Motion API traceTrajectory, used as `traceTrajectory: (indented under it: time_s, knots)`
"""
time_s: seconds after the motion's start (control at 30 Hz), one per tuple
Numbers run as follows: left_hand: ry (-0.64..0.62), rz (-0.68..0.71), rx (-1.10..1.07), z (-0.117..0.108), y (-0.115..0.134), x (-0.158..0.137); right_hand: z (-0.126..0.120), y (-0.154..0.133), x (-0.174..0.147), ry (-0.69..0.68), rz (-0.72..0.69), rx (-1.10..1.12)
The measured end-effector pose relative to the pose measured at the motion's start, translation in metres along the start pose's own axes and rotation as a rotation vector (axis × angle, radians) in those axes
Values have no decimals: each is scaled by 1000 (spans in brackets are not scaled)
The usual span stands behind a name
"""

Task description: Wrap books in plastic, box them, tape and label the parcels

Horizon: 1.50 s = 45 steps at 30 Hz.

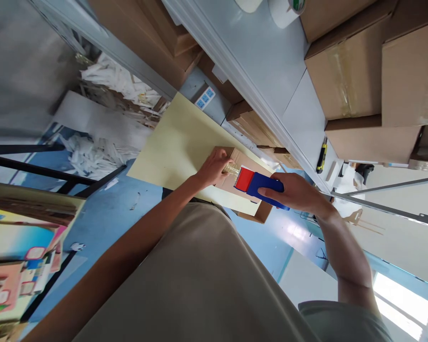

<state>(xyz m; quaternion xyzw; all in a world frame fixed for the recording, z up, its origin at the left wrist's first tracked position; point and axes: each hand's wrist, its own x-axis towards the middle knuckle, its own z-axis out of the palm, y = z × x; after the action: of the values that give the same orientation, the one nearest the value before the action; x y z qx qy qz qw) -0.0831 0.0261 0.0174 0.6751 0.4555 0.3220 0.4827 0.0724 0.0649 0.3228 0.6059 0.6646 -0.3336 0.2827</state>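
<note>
A small brown cardboard box (245, 160) lies on the pale yellow tabletop (174, 142), close in front of my body. My left hand (214, 167) is curled over the box's left end, with fingers beside a strip of clear tape (231, 168). My right hand (293, 191) grips a blue and red tape dispenser (258, 184) by its blue body. The dispenser's red, toothed front end is over the box, near the strip. My left palm is hidden.
A raised grey shelf (267, 61) carries stacked cardboard boxes (345, 71), white rolls (283, 12) and a yellow-black utility knife (321, 156). A power strip (204, 98) sits beyond the tabletop. White scraps (103, 156) lie at left, above a rack of colourful printed packaging (24, 242).
</note>
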Motion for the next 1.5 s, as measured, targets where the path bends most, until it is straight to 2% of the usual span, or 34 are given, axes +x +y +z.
traceTrajectory:
  time_s: [0.13, 0.27, 0.5, 0.6, 0.8, 0.93, 1.0, 1.1, 1.17, 1.23, 1.37, 1.5]
  knots:
    - [-8, -35, 41, 4, -4, -1, -3, 16, -2, -27, 58, -10]
    - [-32, -42, 50, 4, -8, -2, -3, 46, 2, -124, 120, 14]
    - [-54, -14, 68, 5, -23, 2, 32, 113, 42, -251, 271, 164]
    - [-60, -24, 39, 3, -27, 4, 49, 128, 63, -229, 266, 118]
    - [-39, -53, 33, -1, -24, -1, 72, 139, 90, -183, 173, 24]
    - [80, -229, -73, 11, -17, -10, 79, 148, 95, -186, 75, 8]
    - [217, -360, -116, 25, -10, -13, 82, 153, 97, -172, 39, -23]
    - [477, -502, -54, 51, 3, -14, 84, 159, 101, -151, -18, -63]
    - [625, -527, 4, 66, 10, -13, 86, 162, 104, -141, -62, -70]
    - [721, -530, 26, 75, 14, -11, 88, 164, 107, -111, -98, -70]
    - [778, -543, 37, 78, 16, -7, 89, 169, 108, -86, -162, -20]
    - [789, -550, 85, 75, 16, -6, 84, 186, 94, -127, -234, 86]
